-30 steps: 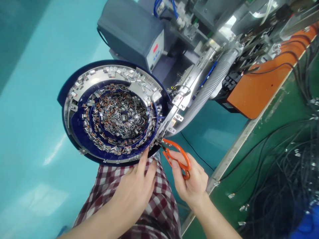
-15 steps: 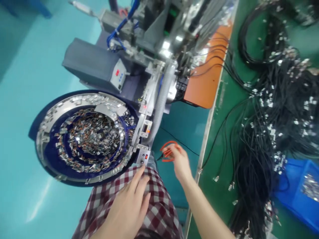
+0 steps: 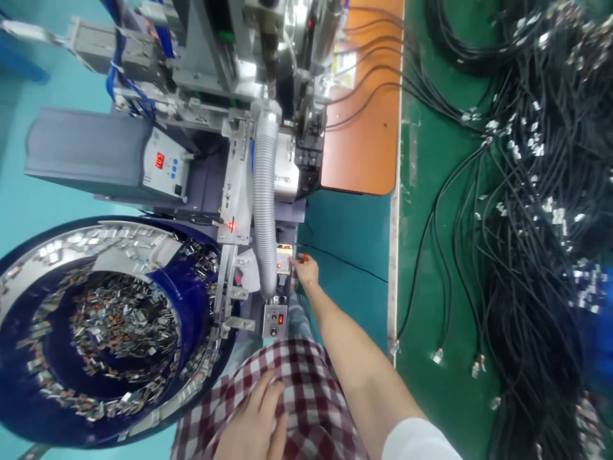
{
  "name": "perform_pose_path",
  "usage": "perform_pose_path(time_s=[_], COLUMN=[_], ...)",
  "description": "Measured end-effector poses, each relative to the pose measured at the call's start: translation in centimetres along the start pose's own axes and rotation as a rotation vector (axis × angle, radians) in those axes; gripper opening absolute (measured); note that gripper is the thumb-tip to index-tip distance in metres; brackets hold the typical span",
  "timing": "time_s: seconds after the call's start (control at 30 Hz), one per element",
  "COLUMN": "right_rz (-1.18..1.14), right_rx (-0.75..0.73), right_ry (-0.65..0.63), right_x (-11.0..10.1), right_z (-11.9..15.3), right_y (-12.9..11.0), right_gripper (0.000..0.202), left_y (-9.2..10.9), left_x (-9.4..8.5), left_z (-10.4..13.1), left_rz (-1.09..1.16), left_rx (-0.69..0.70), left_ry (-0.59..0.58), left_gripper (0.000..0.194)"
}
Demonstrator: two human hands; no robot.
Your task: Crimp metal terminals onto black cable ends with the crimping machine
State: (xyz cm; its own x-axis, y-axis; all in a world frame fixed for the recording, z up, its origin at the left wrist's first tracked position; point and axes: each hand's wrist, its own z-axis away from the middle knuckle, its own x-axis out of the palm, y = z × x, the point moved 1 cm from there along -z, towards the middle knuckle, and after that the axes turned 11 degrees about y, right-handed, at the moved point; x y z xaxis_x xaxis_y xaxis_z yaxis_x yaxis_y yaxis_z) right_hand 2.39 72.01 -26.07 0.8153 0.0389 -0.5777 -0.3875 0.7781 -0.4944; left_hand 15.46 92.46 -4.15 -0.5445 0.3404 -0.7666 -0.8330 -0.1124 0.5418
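Observation:
My right hand [image 3: 306, 269] reaches forward to the side of a small box with a lit display [image 3: 284, 259]. Its fingers are closed, and a bit of the orange-handled pliers [image 3: 302, 257] shows at them; the rest of that tool is hidden. Over the red-and-white checked cloth [image 3: 306, 383] on my lap lies my left hand [image 3: 256, 415], fingers stretched out and holding nothing. Just ahead of it is a grey control box [image 3: 275, 321] with knobs and a red-lit switch.
A blue vibratory bowl [image 3: 194, 306] full of small metal parts stands at left. Beyond it are a grey controller [image 3: 165, 163], a ribbed hose [image 3: 264, 191] and an orange machine table [image 3: 359, 160]. Black cables [image 3: 541, 255] with metal ends heap on the green bench [image 3: 431, 268].
My right hand has moved forward and left to the small lit box, taking the orange-handled pliers mostly out of sight. The left hand has drawn back slightly. The view has shifted and turned.

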Motion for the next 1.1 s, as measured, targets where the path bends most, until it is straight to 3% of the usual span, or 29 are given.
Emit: perform_pose_path(time_s=[0.2, 0.43, 0.63, 0.87, 0.97, 1.1], right_rz=[0.153, 0.337, 0.413, 0.302, 0.166, -0.03], right_rx=[-0.093, -0.195, -0.19, -0.161, -0.185, -0.289], right_ry=[-0.007, 0.072, 0.089, 0.167, 0.206, 0.151], right_x=[1.2, 0.9, 0.9, -1.9, -3.9, -7.0], right_z=[-0.6, 0.6, 1.4, 3.6, 6.5, 12.0], right_y=[-0.4, -1.0, -1.2, -0.1, 0.9, 2.0], right_gripper=[0.025, 0.025, 0.027, 0.024, 0.028, 0.044], left_y=[-0.3, 0.9, 2.1, 2.3, 2.0, 1.4], left_x=[1.0, -0.7, -2.3, -4.7, -5.7, -7.1], left_z=[-0.8, -2.2, -2.4, -0.1, 1.2, 2.1], left_rz=[-0.04, 0.012, 0.023, 0.057, 0.048, -0.031], left_rx=[-0.042, -0.041, -0.083, -0.098, -0.039, 0.051], left_ry=[-0.054, -0.183, -0.266, -0.181, -0.091, 0.045], left_gripper=[0.031, 0.032, 0.033, 0.03, 0.029, 0.032])
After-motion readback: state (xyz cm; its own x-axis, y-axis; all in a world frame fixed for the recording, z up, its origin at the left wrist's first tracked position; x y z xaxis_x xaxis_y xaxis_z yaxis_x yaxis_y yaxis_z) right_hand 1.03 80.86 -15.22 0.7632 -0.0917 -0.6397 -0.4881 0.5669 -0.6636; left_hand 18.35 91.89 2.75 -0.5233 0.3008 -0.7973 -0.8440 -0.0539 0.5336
